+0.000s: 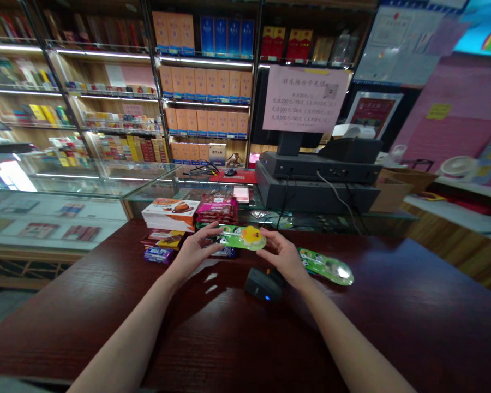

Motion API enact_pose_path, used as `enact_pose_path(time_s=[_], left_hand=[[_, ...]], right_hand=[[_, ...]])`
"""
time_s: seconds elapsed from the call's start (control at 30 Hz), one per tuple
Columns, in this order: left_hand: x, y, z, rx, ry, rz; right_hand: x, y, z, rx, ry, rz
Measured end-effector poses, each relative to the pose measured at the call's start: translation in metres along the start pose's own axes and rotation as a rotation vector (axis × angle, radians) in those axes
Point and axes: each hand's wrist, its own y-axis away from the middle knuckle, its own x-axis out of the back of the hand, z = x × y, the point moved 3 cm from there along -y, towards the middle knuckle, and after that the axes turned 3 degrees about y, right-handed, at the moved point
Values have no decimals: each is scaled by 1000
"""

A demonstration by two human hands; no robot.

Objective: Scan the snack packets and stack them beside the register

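Note:
Between my two hands is a long green blister pack (229, 238) with panda pictures and a yellow duck-like figure near its right end. Its left end is gripped by my left hand (196, 246), thumb below and fingers above. My right hand (284, 254) pinches the right end the same way. Below the pack, a black barcode scanner (262, 285) with a blue light lies on the dark wooden table (213, 349). Another green panda pack (327, 266), with a shiny spoon-like end, rests to the right of my right hand.
A white and orange box (169, 213), pink-brown snack bags (216, 207) and a purple packet (159, 255) stand at the table's back left. Behind is a glass counter with a grey cash register (315, 188), its cables hanging down. Shelves of boxed goods (207, 84) line the wall.

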Motion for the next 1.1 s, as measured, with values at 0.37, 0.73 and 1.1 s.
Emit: enact_pose_path(time_s=[0.37,0.73,1.1], left_hand=[[30,-4,6,-22,-135,-79],[82,23,4,58,-266,-210],[104,47,-7,151,-361,-282]], right_hand=[[-16,-8,-35,74,375,-95],[-67,-9,-71,23,835,-344],[-108,-3,-70,6,1009,-561]])
